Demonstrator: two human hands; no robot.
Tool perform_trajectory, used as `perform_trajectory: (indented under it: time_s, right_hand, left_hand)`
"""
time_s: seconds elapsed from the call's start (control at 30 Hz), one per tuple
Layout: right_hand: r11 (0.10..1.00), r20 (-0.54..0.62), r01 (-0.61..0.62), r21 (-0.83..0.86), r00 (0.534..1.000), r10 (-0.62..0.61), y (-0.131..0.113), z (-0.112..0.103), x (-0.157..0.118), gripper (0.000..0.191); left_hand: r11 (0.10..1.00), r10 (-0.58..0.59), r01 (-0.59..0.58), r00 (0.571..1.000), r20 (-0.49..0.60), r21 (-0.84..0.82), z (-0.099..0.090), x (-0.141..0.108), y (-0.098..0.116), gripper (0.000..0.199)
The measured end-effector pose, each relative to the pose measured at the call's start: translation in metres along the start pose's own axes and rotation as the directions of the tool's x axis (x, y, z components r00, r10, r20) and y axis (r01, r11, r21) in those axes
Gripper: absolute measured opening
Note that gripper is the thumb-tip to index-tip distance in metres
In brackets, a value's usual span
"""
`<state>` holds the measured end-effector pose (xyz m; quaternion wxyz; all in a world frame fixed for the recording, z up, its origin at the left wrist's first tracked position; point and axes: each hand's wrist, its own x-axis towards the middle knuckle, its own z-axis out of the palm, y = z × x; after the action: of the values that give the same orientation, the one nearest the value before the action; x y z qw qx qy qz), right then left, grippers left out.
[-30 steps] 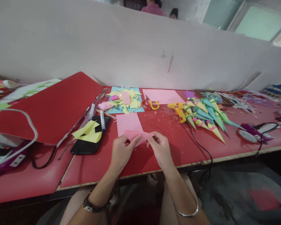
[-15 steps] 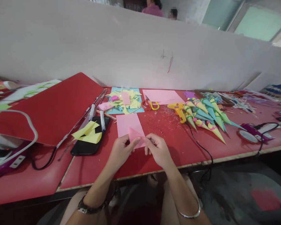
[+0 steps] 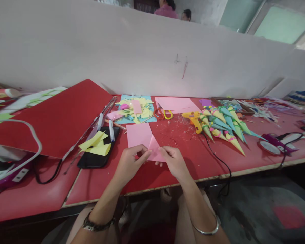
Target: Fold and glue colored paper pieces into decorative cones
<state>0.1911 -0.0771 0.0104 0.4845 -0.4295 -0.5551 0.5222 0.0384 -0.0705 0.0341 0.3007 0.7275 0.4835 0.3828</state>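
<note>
One label on the yellow glue gun is too small to read; left hand and right hand pinch, nearly closed, a bent pink paper piece.

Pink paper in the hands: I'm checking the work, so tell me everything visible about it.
The pink paper looks plain and thin, rolled or folded over itself, with a pointed upper end. The left hand grips its left side, the right hand its right. It is held over the red table, overlapping a pink sheet in view; contact there is unclear.
</note>
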Motion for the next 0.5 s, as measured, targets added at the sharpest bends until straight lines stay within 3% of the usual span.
perform_trajectory:
  time_s: [0.2, 0.33, 0.5]
  right_hand:
    - [0.999, 0.109, -0.009, 0.052, 0.994, 0.003, -0.0036, 0.0041, -0.0023, 0.029]
    - [0.999, 0.093, 0.016, 0.028, 0.996, -0.018, -0.0021, 0.0063, -0.0025, 0.027]
    - [0.995, 0.088, 0.07, -0.076, 0.994, -0.063, -0.0015, 0.0071, -0.0022, 0.027]
  left_hand:
    - [0.998, -0.03, 0.03, 0.999, 0.01, 0.061, 0.0008, 0.0002, -0.0016, 0.034]
    - [0.994, -0.038, 0.034, 0.999, 0.032, 0.107, 0.0039, -0.0009, -0.005, 0.036]
    - [0.988, -0.02, 0.022, 1.0, -0.014, 0.152, 0.0049, -0.0013, -0.0047, 0.038]
